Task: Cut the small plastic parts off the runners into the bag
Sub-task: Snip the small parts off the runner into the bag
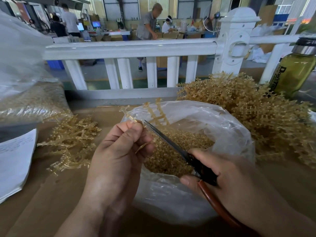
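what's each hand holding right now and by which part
Left hand pinches a plastic runner at its near end; right hand grips scissors by the handles.

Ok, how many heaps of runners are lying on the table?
2. The smaller heap lies left of the open bag; the bigger heap lies right of it, by the bottle. One more runner is in the left hand; others may be hidden.

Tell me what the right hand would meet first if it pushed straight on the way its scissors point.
Probably the runner pinched by the left hand, just past the tip of the scissors that the right hand holds; depth is unclear.
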Action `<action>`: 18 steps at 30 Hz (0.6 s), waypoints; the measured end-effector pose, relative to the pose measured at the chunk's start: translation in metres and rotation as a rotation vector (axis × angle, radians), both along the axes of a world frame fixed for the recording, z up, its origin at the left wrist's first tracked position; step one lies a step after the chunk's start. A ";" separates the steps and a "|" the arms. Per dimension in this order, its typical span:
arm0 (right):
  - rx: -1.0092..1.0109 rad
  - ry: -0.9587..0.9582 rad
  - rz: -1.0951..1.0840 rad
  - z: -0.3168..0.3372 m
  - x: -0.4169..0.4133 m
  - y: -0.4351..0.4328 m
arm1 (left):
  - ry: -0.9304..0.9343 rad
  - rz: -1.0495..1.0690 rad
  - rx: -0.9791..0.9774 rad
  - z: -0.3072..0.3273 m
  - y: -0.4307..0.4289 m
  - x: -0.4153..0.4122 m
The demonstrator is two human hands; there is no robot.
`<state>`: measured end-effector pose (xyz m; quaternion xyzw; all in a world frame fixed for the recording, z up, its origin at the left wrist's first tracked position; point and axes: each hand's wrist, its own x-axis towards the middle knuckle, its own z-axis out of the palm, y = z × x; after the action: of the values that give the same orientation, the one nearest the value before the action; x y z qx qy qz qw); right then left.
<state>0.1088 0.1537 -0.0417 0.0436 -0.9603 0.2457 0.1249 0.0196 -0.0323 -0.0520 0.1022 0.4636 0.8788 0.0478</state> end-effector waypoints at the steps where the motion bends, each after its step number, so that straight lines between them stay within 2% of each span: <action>1: 0.015 0.004 0.001 0.000 0.000 0.000 | 0.009 0.006 -0.009 0.000 0.000 0.001; 8: 0.047 0.031 -0.005 0.004 0.002 0.000 | 0.099 0.022 -0.065 0.002 0.001 0.003; 18: 0.043 0.022 0.044 0.006 0.001 0.002 | 0.112 0.068 -0.098 0.001 0.002 0.005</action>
<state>0.1100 0.1558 -0.0357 0.0704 -0.9627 0.2270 0.1291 0.0245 -0.0305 -0.0515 0.1328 0.5113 0.8491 -0.0031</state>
